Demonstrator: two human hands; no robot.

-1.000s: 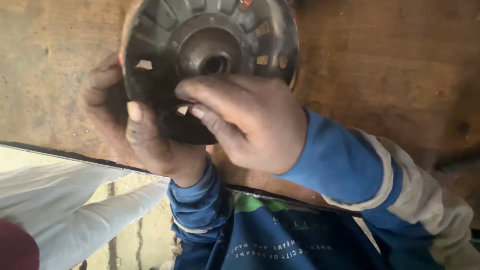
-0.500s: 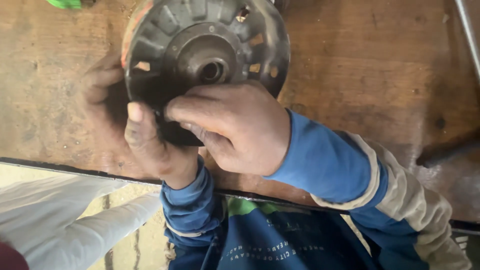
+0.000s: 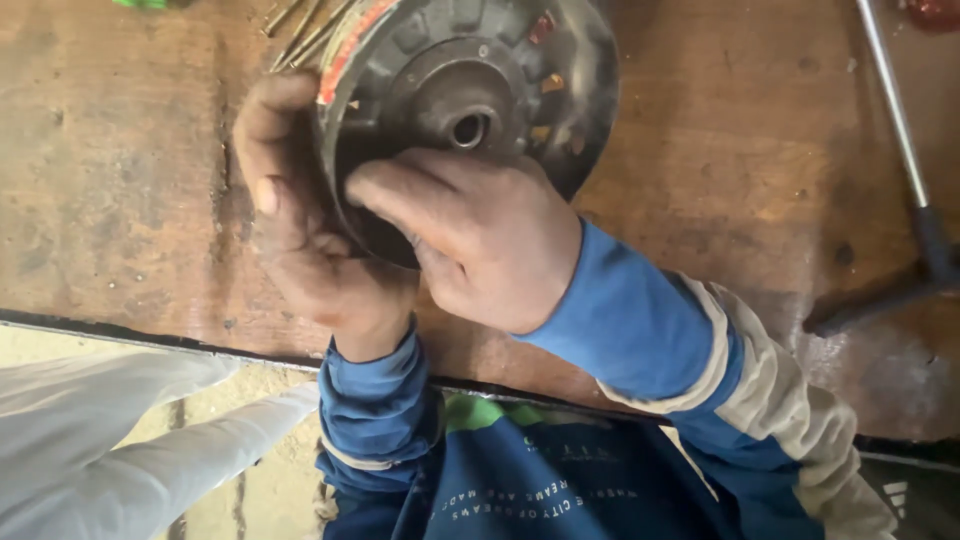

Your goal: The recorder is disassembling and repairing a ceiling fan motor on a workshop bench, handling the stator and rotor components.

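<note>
A round, dark metal pulley disc (image 3: 470,90) with radial fins and a central hub hole stands tilted on a worn wooden workbench (image 3: 120,180). My left hand (image 3: 300,230) grips its left rim and lower edge, thumb along the rim. My right hand (image 3: 480,230) lies over the disc's lower face, fingers pressed flat on the metal just below the hub. Both sleeves are blue with beige bands. The disc's lower part is hidden behind my hands.
A long metal tool with a dark grip (image 3: 905,150) lies at the bench's right side. Thin brass-coloured rods (image 3: 300,30) lie behind the disc at the top left. The bench's front edge runs below my wrists, with pale sacks (image 3: 100,450) underneath at the left.
The disc and both hands sit further right and higher in view than before. My right fingers have slid left across the disc's face, and the disc is tipped more on edge.
</note>
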